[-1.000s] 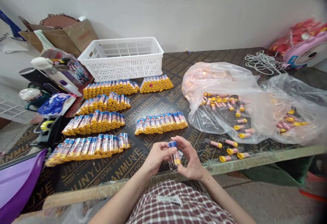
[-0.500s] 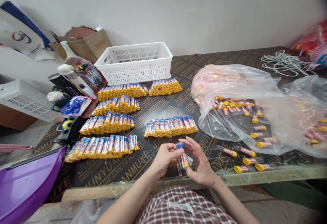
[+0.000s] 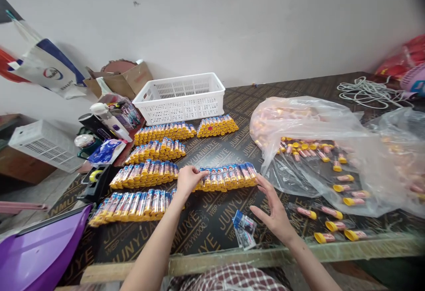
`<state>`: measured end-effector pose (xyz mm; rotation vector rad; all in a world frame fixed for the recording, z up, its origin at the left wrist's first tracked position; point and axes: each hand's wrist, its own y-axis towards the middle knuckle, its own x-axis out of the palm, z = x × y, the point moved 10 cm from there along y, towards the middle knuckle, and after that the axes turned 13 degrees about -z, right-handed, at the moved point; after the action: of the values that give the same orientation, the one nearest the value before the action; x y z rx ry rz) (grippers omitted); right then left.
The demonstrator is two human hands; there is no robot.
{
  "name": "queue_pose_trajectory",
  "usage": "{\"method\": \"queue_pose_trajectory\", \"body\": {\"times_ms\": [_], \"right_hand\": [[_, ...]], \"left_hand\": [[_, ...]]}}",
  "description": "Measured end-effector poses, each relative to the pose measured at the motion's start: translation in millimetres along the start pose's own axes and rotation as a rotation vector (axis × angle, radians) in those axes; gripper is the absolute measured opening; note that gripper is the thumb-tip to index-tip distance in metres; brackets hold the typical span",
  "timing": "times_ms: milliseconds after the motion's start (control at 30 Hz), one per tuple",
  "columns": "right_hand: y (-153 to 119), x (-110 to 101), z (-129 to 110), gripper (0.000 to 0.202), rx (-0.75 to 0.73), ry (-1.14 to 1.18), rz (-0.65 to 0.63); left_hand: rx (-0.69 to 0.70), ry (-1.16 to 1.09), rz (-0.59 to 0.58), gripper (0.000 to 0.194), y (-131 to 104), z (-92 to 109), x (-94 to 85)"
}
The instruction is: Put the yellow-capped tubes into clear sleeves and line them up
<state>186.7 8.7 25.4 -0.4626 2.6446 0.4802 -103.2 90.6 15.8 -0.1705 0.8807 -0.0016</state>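
Observation:
My left hand (image 3: 190, 181) is at the left end of the centre stack of blue-and-yellow tubes (image 3: 229, 176), its thumb and fingers pressed together there; what is between them is hidden. At the stack's right end, my right hand (image 3: 270, 207) has its fingers apart and holds nothing, with the index fingertip close to the last tube. Below the stack, small clear-and-blue wrappers (image 3: 245, 230) lie on the dark table (image 3: 212, 235). Several yellow-capped pink tubes (image 3: 332, 225) lie loose right of my right hand.
More tube stacks (image 3: 142, 173) fill the left side. Behind them is a white basket (image 3: 181, 100). A clear plastic bag (image 3: 308, 118) with tubes lies at right, a coiled cord (image 3: 372, 91) beyond it. A tape dispenser (image 3: 96, 180) and purple dustpan (image 3: 43, 251) are at left.
The blue-topped tube has left the pinch of both hands near the front edge. My left hand moved forward and left to the centre stack; my right hand moved right and opened. The view tilted up.

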Motion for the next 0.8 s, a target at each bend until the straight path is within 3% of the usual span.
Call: {"method": "queue_pose_trajectory", "body": {"times_ms": [167,367,567,733,800], "right_hand": [[11.8,-22.0,42.3,0.075,0.041,-0.071,0.043],[31.4,-20.0,89.7,0.088,0.101,-0.046,-0.121],[40.9,-7.6,90.6,0.092,0.091,-0.075,-0.171],[39.5,2.3,89.1,0.1,0.104,-0.089,-0.113],[38.2,4.5,91.1,0.101,0.117,-0.088,-0.084]], "left_hand": [[0.009,-0.016,0.064,0.046,-14.6,-13.0,-0.9],[-0.033,-0.157,-0.028,0.056,-21.8,-49.4,26.7],[-0.06,-0.236,-0.021,0.056,-27.6,-46.9,30.0],[-0.033,-0.262,-0.117,0.057,-28.0,-35.8,32.9],[-0.009,-0.276,-0.155,0.066,-29.6,-33.5,33.5]]}}
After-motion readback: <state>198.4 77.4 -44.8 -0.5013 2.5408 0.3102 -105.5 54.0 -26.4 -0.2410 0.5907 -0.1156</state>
